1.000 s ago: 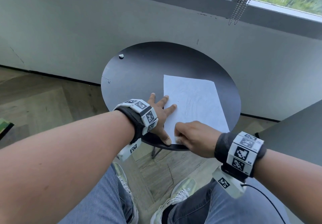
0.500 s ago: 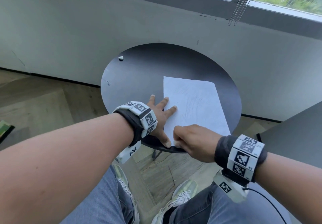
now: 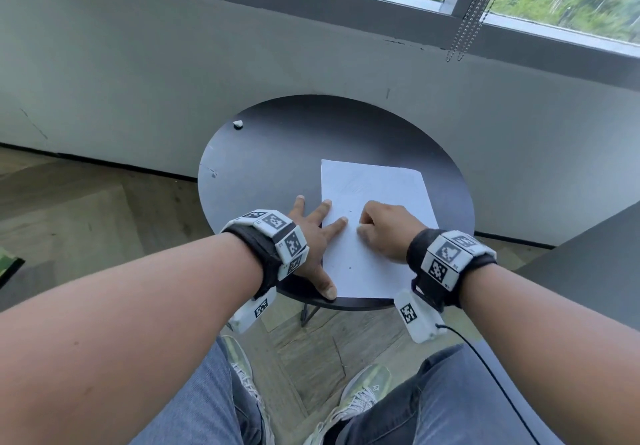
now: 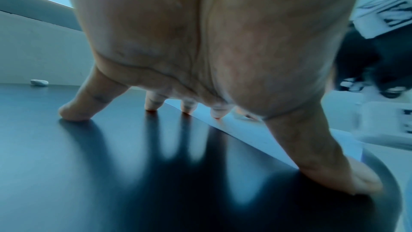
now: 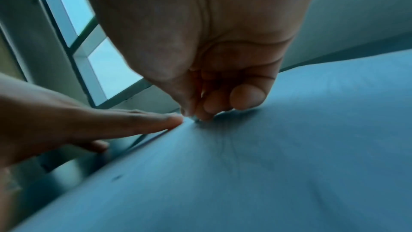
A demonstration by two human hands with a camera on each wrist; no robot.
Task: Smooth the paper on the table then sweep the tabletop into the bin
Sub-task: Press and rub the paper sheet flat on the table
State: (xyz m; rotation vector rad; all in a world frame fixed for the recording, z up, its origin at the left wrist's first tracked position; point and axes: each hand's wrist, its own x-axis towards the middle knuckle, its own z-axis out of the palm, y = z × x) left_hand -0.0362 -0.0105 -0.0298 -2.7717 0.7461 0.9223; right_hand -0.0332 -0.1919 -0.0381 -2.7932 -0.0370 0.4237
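Observation:
A white sheet of paper lies on the right half of the round black table. My left hand is spread flat at the sheet's left edge. Its thumb is at the near corner, two fingertips are on the paper, and the others are on the bare tabletop. My right hand rests on the middle of the sheet with its fingers curled under. Its fingertips touch the paper, and nothing shows in its grip. A small white scrap lies at the table's far left rim, and it appears again beyond my little finger.
A grey wall stands right behind the table under a window, and a bead chain hangs from it. A second dark tabletop juts in at the right. Below the near rim are wood floor, my knees and my shoes.
My right hand has slid from the paper's near left corner forward to the middle of the sheet. The left hand has stayed in place, pressing the left edge.

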